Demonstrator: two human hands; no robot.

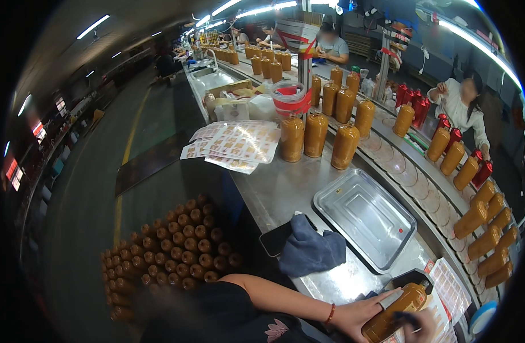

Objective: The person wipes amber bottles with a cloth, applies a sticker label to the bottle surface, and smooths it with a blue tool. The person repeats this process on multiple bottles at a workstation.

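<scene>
The left forearm reaches in from the lower edge and runs to the right, nearly level, a red bracelet (331, 313) at its wrist. The left hand (359, 318) is partly open, its fingers spread along the side of 1 amber bottle (398, 313), which it grips and steadies. The right hand (427, 327) is bent in from the lower right, blurred; its fingers curl around a small dark object (408, 320), whose kind I cannot tell, held over the bottle's lower side.

The bottle lies tilted between the 2 hands, its neck toward the upper right, at the person's end of the metal worktop (256, 194). A black angular piece (407, 278) sits just behind it, and printed sheets (450, 288) lie to its right, near the worktop's conveyor-side edge.

Beyond the left hand, a dark blue cloth (311, 250) partly covers a phone (275, 239) at the worktop's aisle-side edge. A shallow metal tray (365, 220) lies beside the cloth, toward the conveyor (411, 178). Farther along, 3 amber bottles (345, 147) stand upright next to sticker sheets (245, 140).
</scene>
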